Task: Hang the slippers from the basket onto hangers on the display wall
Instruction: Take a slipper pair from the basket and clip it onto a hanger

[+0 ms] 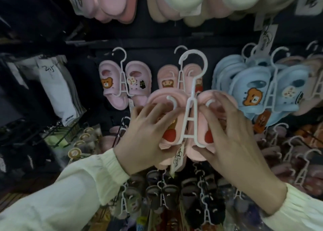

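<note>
Display wall [83,77], dark panel, fills the view and is crowded with hung pairs: blue slippers [251,84] at right, pale pink pair [115,84] at left, dark slippers [167,195] below, white socks [56,91] far left. Pink slippers [160,98] sit on a white hanger [189,108], held in front of the wall, hook up. Left hand [145,134] grips one slipper, right hand [232,136] the other. Paper tag [178,158] dangles beneath.

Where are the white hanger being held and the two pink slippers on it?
white hanger [190,119]: head view, crossbar of its frame.
left pink slipper [157,97]: head view, top rim above the fingers.
right pink slipper [204,97]: head view, top rim beside the hanger.
</note>
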`<state>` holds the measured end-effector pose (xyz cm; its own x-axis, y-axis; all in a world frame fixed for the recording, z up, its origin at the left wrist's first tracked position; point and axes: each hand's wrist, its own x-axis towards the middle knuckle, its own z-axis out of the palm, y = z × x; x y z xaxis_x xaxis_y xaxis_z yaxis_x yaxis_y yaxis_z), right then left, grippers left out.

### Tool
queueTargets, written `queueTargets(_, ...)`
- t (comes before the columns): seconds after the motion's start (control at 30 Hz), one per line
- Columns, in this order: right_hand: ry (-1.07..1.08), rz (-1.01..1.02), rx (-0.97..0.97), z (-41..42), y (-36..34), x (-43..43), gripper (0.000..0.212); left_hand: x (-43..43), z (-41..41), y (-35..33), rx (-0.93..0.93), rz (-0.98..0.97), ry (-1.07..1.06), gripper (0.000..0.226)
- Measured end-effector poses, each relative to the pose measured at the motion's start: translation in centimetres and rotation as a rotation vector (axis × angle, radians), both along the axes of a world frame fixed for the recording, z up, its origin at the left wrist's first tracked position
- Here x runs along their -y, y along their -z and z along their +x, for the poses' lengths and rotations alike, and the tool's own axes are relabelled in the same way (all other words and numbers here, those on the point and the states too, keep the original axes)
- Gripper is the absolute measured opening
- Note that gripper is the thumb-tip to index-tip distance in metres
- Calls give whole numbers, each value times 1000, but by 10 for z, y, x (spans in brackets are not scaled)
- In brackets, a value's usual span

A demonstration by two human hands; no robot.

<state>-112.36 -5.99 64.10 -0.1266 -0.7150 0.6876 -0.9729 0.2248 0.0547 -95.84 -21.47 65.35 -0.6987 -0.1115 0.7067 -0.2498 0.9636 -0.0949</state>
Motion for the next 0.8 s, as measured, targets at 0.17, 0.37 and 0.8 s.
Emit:
queueTargets(0.17, 46, 37, -23, -22, -11, 20, 98, 25, -27, -7, -7, -29, 21, 76)
queueTargets(0.37, 102, 93, -76, -44, -9, 51, 95, 59, -59, 5, -7, 16, 17, 82)
queueTargets(0.8, 163, 104, -93, -75, 10, 114, 79, 102, -98, 24, 15, -59, -154, 78)
